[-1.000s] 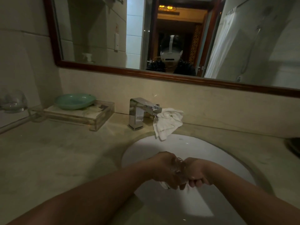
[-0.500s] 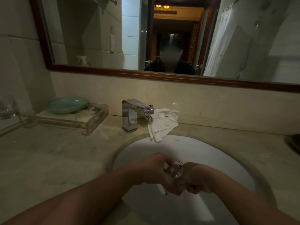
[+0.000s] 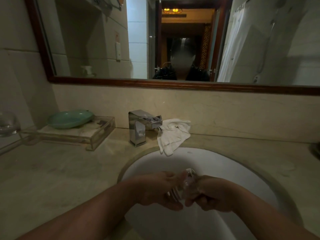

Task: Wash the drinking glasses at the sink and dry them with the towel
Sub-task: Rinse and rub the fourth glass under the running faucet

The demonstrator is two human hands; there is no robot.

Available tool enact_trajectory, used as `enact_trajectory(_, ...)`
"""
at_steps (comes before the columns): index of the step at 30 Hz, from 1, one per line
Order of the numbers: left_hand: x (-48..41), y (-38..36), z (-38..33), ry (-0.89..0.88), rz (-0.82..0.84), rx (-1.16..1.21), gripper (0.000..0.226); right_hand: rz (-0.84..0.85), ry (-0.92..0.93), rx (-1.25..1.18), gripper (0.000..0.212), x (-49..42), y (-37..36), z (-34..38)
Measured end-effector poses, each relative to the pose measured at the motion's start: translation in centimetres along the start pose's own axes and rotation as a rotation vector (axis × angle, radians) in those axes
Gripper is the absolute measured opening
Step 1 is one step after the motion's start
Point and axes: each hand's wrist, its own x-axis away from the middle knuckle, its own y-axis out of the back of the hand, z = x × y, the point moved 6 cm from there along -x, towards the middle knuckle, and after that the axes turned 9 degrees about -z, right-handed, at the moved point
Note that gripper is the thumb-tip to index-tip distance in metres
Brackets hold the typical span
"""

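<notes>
I see clear drinking glass [image 3: 187,183] low over white sink [image 3: 216,163] basin, wedged between both hands, glints on its wall. Grip of left hand [image 3: 159,189] cups it from below. Grip of right hand [image 3: 211,194] wraps its other side. Since half second ago: hands and glass in same spot, crumpled white towel [image 3: 173,135] unmoved, draped over basin rim beside square chrome faucet [image 3: 138,129]. Bench [image 3: 52,170] pale marbled stone. Round green dish [image 3: 69,118] on clear tray [image 3: 97,135].
</notes>
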Motion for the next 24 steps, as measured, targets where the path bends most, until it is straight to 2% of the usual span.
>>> enact_trajectory(5, -0.7, 0.3, 0.0, 0.045, -0.045, -0.019, 0.076, 0.009, -0.033, 0.079, 0.002, -0.6, -0.3, -0.5)
enact_trajectory(9, -0.8, -0.1, 0.0, 0.08, 0.003, 0.025, 0.061, -0.159, -0.073, 0.149, 0.021, -1.7, 0.6, -1.1)
enact_trajectory(11, -0.6, -0.4, -0.3, 0.076, 0.03, 0.072, 0.044, -0.205, -0.054, 0.067, 0.025, -1.5, 0.9, -0.6)
enact_trajectory(13, -0.6, -0.2, -0.4, 0.073, 0.002, 0.13, 0.036, -0.2, -0.039, -0.023, 0.027, -1.0, 0.7, -0.1)
enact_trajectory(17, -0.9, 1.0, -0.2, 0.082, -0.164, 0.189, 0.037, -0.165, -0.028, -0.066, 0.018, -1.2, 0.2, 0.1)
enact_trajectory(21, -0.8, 0.9, -0.2, 0.048, -0.145, 0.14, 0.039, -0.135, -0.002, -0.035, 0.005, -1.2, 0.1, -0.1)
enact_trajectory(24, -0.4, 0.5, -0.4, 0.035, -0.142, 0.127, 0.041, -0.189, 0.002, 0.03, 0.014, -1.3, 0.5, -0.4)
